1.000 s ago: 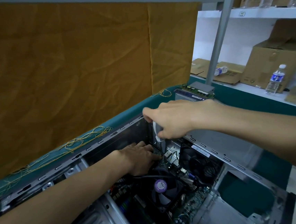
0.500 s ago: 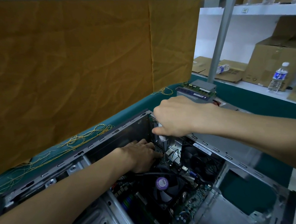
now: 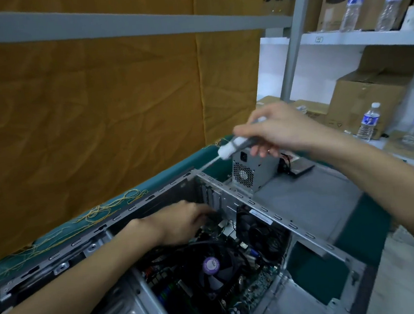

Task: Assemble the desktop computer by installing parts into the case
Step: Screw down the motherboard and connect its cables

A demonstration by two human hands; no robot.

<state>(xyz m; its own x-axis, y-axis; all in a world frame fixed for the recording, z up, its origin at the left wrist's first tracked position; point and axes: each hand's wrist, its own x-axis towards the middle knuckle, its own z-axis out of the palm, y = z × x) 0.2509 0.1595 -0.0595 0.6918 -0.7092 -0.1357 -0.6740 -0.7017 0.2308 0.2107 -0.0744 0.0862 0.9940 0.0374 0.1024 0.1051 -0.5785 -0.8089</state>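
Note:
The open grey computer case (image 3: 154, 198) lies on its side on the green table. Inside it sit the motherboard (image 3: 254, 289), a CPU cooler fan (image 3: 211, 267) with a purple label, and a black rear fan (image 3: 261, 232). My left hand (image 3: 182, 222) reaches deep into the case near the rear slots, its fingertips blurred against a dark part. My right hand (image 3: 279, 131) holds a grey-and-white screwdriver (image 3: 235, 146) above the case, its tip pointing left and down. A grey power supply (image 3: 255, 168) stands behind the case.
An orange cloth backdrop (image 3: 95, 112) hangs behind the green table (image 3: 360, 238). Loose yellow thread (image 3: 109, 208) lies along the table's far edge. White shelves at the right carry cardboard boxes (image 3: 362, 101) and water bottles (image 3: 370, 122). A grey post (image 3: 292, 34) stands beside them.
My right hand has lifted the screwdriver up out of the case and to the right. The view has tilted up, showing the power supply. My left hand stays inside the case.

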